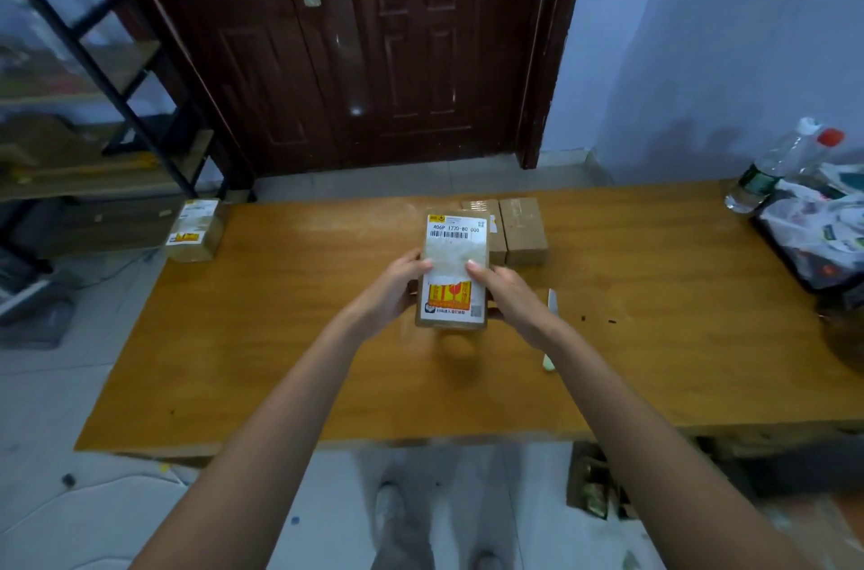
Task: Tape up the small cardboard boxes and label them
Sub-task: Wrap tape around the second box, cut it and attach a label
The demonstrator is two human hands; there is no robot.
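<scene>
A small cardboard box (452, 256) with a white shipping label, barcode and orange sticker on its top face is held a little above the wooden table (280, 335). My left hand (395, 289) grips its left side, thumb on the label. On the box's right side my right hand (507, 296) grips it the same way. Two plain brown boxes (522, 230) lie side by side just behind it. Another labelled box (195, 229) sits at the table's far left corner. A white-handled knife (550, 326) lies on the table right of my right hand.
Plastic bottles (776, 167) and a dark tray of crumpled bags (813, 237) crowd the table's right end. A metal shelf (117, 102) with cardboard stands at the left, a dark wooden door (374, 41) behind. An open carton (594, 485) sits on the floor below.
</scene>
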